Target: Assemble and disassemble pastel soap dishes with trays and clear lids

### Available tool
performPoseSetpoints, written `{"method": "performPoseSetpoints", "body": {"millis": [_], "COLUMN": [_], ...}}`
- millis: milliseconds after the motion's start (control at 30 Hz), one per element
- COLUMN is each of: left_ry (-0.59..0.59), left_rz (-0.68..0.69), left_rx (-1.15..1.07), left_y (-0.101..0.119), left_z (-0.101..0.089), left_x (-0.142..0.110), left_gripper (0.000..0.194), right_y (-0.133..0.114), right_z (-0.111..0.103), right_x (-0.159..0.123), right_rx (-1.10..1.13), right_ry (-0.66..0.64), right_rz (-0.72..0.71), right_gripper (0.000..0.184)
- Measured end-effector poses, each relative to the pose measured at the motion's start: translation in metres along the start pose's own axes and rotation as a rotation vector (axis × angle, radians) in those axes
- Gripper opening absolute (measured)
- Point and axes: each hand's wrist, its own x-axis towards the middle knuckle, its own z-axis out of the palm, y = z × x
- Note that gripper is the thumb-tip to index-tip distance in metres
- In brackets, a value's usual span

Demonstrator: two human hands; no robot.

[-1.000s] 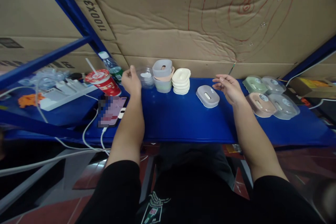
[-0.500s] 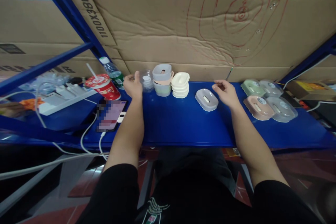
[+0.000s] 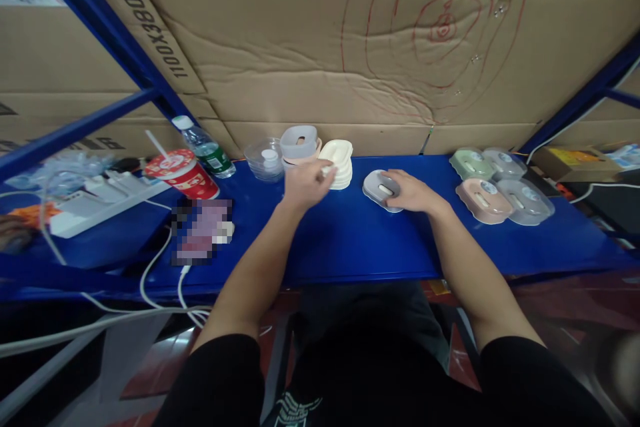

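My right hand [image 3: 413, 191] lies over a small grey oval plastic box [image 3: 375, 188], its fingers and thumb closed around the box's right side. A pale slot shows in the box's top. My left hand [image 3: 307, 185] is at the front left of a stack of cream plastic trays [image 3: 341, 163], thumb and forefinger a little apart and nothing visible between them. Whether the fingertips touch the stack I cannot tell. Behind that hand stand nested grey and pink plastic boxes [image 3: 299, 140], their lower part hidden. Left of them are clear round plastic covers [image 3: 260, 159].
Several lidded boxes, green [image 3: 471, 164], pink [image 3: 483, 200] and grey [image 3: 530, 203], sit at the right. On the left are a bottle [image 3: 207, 150], a red cup [image 3: 187, 177], a phone [image 3: 203, 230] with cables and a power strip [image 3: 95, 207]. Cardboard [image 3: 300, 47] forms the back wall.
My left hand has moved right, from beside the clear covers to the cream stack. My right hand has come left and down onto the grey box and taken hold of it.
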Motion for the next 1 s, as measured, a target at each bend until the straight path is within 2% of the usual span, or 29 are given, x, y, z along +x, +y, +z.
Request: {"method": "performPoseSetpoints", "body": {"millis": [67,133,200,267,367,600,700,867,933,1000], "left_ry": [-0.274,-0.455,-0.567,-0.62,-0.635,-0.641,-0.62,-0.574,-0.54,-0.424], "left_rz": [0.121,0.158,0.143,0.095,0.013,-0.02,0.048,0.191,0.208,0.232], "left_rx": [0.029,0.047,0.058,0.058,0.019,-0.132,-0.18,-0.188,-0.184,-0.16], "left_y": [0.016,0.024,0.025,0.021,0.015,0.019,0.017,0.003,0.0,-0.002], "left_z": [0.011,0.019,0.022,0.023,0.024,0.022,0.022,0.027,0.029,0.029], "left_x": [-0.007,-0.01,-0.011,-0.009,-0.008,-0.011,-0.013,-0.014,-0.013,-0.012], "left_gripper": [0.03,0.037,0.046,0.063,0.085,0.108,0.109,0.127,0.12,0.088], "right_y": [0.0,0.001,0.002,0.003,0.003,-0.002,-0.001,-0.001,-0.004,-0.009], "right_z": [0.002,0.004,0.006,0.005,0.002,0.001,0.003,0.005,0.004,0.0], "right_x": [0.001,0.001,0.002,0.003,0.002,0.001,0.003,0.003,0.002,-0.001], "right_rx": [0.011,0.021,0.025,0.051,0.135,0.37,0.458,0.639,0.719,0.795], "right_ry": [-0.043,-0.074,-0.061,-0.012,0.039,0.05,0.054,0.026,0.006,-0.03], "right_rz": [-0.019,-0.027,-0.05,-0.104,-0.194,-0.347,-0.35,-0.319,-0.3,-0.292], "right_gripper": [0.1,0.106,0.105,0.1,0.096,0.09,0.088,0.087,0.086,0.084]}}
